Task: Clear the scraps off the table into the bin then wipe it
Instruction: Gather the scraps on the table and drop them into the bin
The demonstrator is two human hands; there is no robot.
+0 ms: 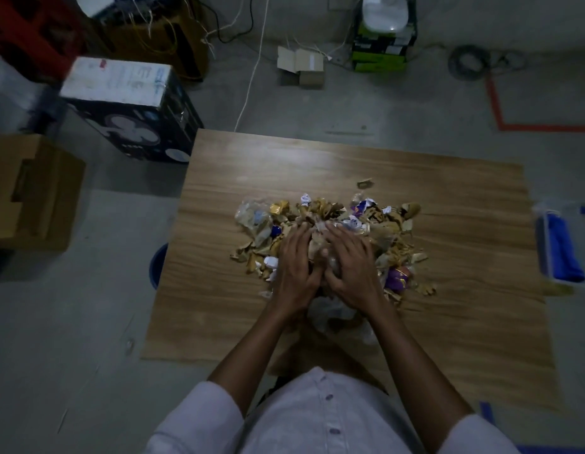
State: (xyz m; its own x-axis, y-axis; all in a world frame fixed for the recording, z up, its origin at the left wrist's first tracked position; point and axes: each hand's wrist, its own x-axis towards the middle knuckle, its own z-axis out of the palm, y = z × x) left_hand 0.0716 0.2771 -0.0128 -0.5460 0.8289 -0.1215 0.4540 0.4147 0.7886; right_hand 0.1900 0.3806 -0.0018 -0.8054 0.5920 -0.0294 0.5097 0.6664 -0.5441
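Grip loose: left hand (294,267) and right hand (350,268) press flat-fingered on one scrap pile (324,211).

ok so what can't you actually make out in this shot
Head view only.
1. Bin: only a blue curved rim shows; the table hides the rest.
2. Middle of the scrap pile: covered by the left hand and right hand.
3. Print on the wrappers: too small and dim to read.
4. Blue cloth near the right edge: blurred.
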